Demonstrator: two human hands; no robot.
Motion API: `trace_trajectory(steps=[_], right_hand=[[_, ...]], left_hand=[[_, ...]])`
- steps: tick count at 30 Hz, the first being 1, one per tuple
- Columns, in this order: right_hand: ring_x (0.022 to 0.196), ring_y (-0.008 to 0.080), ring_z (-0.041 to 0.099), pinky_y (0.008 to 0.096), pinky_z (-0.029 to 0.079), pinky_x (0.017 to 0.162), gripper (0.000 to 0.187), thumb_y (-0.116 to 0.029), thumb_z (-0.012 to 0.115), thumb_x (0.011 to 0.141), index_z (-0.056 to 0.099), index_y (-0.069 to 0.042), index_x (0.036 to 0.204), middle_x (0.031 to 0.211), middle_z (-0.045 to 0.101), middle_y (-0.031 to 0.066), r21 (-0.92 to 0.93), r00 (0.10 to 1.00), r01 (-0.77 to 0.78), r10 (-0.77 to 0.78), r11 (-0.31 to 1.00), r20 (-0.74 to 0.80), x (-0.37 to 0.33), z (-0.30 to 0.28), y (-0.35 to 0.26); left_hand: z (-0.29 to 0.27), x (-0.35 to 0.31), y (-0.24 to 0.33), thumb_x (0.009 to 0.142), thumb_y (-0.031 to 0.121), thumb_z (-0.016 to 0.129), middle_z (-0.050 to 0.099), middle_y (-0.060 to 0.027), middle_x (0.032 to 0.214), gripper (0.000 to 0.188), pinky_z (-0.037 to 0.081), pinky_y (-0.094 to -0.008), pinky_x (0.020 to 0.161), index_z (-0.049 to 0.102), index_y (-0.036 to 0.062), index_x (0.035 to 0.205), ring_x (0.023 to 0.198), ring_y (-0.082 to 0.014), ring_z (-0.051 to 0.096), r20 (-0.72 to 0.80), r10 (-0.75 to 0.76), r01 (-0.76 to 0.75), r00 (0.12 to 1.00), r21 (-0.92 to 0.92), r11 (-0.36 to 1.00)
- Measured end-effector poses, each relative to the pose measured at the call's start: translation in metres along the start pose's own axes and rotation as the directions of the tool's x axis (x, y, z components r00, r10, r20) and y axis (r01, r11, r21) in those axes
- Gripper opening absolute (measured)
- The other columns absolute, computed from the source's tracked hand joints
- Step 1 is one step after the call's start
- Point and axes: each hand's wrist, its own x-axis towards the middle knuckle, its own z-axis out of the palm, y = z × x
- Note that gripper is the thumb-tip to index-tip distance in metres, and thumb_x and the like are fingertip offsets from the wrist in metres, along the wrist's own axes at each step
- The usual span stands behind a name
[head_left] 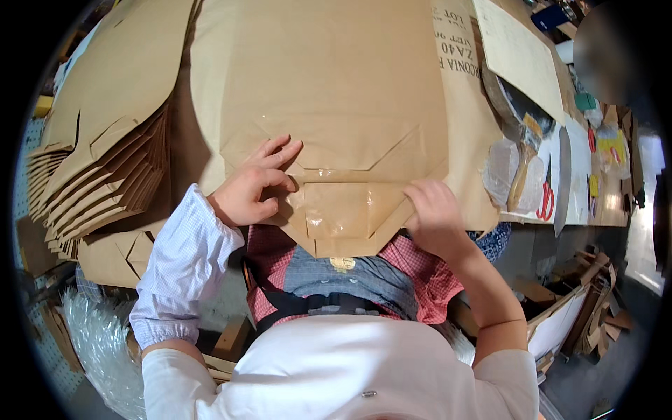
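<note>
A large brown paper bag lies flat before me, its folded bottom end toward my body. Glossy adhesive, either glue or clear tape, shines on the bottom panel, and the near flap tapers past the table edge. My left hand rests at the left side of the folded end, fingers apart, the fingertips lying on the paper. At the opposite side, my right hand has its fingers curled over the slanted edge of the bag, gripping it; its thumb is hidden. A pale checked sleeve cover is on my left forearm.
Several stacked paper bags fan out at the left. On the right lie a brush, red-handled scissors, a long blade and a pale sheet. Clear plastic wrap sits low at left; cardboard pieces stand at lower right.
</note>
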Motion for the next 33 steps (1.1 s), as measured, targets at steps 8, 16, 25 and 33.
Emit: trace_trajectory(steps=[8, 16, 25, 33], right_hand=[[0.082, 0.0282, 0.061, 0.0378, 0.05, 0.072, 0.02, -0.009, 0.069, 0.069, 0.065, -0.004, 0.089, 0.087, 0.064, 0.0097, 0.126, 0.973, -0.012, 0.041, 0.992, -0.229, 0.005, 0.023, 0.015], [0.077, 0.0224, 0.054, 0.0324, 0.044, 0.065, 0.012, -0.01, 0.069, 0.079, 0.062, -0.001, 0.075, 0.076, 0.057, 0.0088, 0.604, 0.895, -0.343, 0.445, 0.72, -0.022, 0.065, 0.017, 0.019], [0.068, 0.0286, 0.057, 0.0388, 0.046, 0.06, 0.031, -0.028, 0.073, 0.079, 0.059, -0.002, 0.07, 0.074, 0.057, 0.0108, 0.108, 0.853, -0.502, 0.512, 0.858, -0.103, 0.09, 0.029, 0.011], [0.07, 0.0287, 0.061, 0.0407, 0.049, 0.061, 0.03, -0.032, 0.073, 0.078, 0.062, -0.005, 0.073, 0.078, 0.063, 0.0101, 0.163, 0.796, -0.561, 0.583, 0.812, -0.165, 0.101, 0.031, 0.002]], left_hand=[[0.006, -0.005, 0.015, 0.063, 0.011, 0.077, 0.034, -0.0237, 0.146, 0.039, 0.028, -0.0532, 0.108, 0.059, 0.0032, 0.096, 0.137, -0.047, 0.025, -0.11, 0.003, 0.019, 0.994, 0.193, 0.981], [0.008, 0.031, 0.007, 0.079, 0.003, 0.067, 0.055, -0.0097, 0.085, 0.014, 0.042, -0.0304, 0.07, 0.054, -0.0018, 0.074, 0.079, -0.0207, 0.052, -0.455, -0.411, 0.335, 0.79, -0.242, 0.911], [0.022, 0.057, 0.014, 0.079, 0.024, 0.074, 0.052, -0.0129, 0.07, 0.033, 0.041, -0.0433, 0.06, 0.05, 0.0029, 0.069, 0.064, -0.0331, 0.051, -0.695, -0.312, 0.615, 0.648, 0.234, 0.753], [0.0, 0.072, 0.032, 0.078, 0.03, 0.07, 0.065, -0.011, 0.088, 0.027, 0.047, -0.0416, 0.072, 0.061, 0.0044, 0.077, 0.085, -0.0311, 0.061, -0.632, -0.296, 0.615, 0.716, 0.371, 0.695]])
